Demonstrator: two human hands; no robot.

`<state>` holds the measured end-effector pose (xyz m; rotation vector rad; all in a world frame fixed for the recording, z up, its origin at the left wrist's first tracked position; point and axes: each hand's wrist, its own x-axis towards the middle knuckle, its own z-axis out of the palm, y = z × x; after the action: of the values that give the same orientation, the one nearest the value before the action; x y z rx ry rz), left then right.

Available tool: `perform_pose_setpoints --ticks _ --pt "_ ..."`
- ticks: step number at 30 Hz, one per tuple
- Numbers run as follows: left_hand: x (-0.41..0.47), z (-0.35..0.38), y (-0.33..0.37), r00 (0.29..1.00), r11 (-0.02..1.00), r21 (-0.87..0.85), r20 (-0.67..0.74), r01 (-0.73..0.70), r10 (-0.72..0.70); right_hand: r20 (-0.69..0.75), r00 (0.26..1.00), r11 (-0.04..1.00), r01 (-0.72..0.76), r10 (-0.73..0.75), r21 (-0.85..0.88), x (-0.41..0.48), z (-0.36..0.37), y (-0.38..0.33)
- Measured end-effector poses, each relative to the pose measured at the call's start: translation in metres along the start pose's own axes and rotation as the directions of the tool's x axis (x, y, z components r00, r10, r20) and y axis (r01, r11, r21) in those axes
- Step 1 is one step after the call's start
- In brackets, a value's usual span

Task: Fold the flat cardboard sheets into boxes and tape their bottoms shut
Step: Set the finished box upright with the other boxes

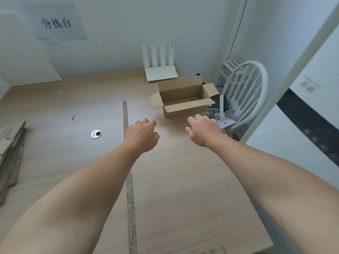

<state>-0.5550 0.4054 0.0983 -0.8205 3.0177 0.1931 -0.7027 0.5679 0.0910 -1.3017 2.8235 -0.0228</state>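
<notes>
An erected cardboard box [183, 101] stands upright near the table's far right edge, its top flaps spread open. Both my hands hover over the table just in front of it and hold nothing. My left hand [144, 135] has loosely curled fingers and sits to the box's front left. My right hand [203, 132] is at its front right, fingers also loosely curled, a short gap from the box. A stack of flat cardboard sheets [10, 153] lies at the table's left edge.
A white router [161, 70] with upright antennas stands at the back by the wall. A round cable grommet [96, 134] sits in the wooden table [183, 180]. A grey seam strip [128, 171] runs down the tabletop. A white chair [245, 92] with papers stands to the right.
</notes>
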Motion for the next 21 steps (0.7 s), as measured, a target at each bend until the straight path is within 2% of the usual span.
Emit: perform_pose_setpoints --ticks 6,13,18,21 --pt "-0.052 -0.005 0.018 1.000 0.999 0.041 0.007 0.025 -0.025 0.083 0.996 1.000 0.023 -0.023 -0.002 -0.051 -0.013 -0.001" --pt "-0.071 -0.023 0.034 0.984 0.985 -0.012 -0.057 0.171 -0.171 0.100 0.990 0.995 0.103 -0.102 -0.004 -0.056 -0.027 0.011" --pt "-0.104 -0.022 0.027 0.946 0.948 -0.025 -0.065 0.318 -0.319 0.056 0.967 0.968 0.250 -0.250 -0.004 -0.048 -0.028 -0.012" --pt "-0.140 -0.019 0.003 0.891 0.892 -0.080 -0.059 0.445 -0.450 0.058 0.926 0.927 0.374 -0.373 -0.006 -0.046 -0.030 -0.049"
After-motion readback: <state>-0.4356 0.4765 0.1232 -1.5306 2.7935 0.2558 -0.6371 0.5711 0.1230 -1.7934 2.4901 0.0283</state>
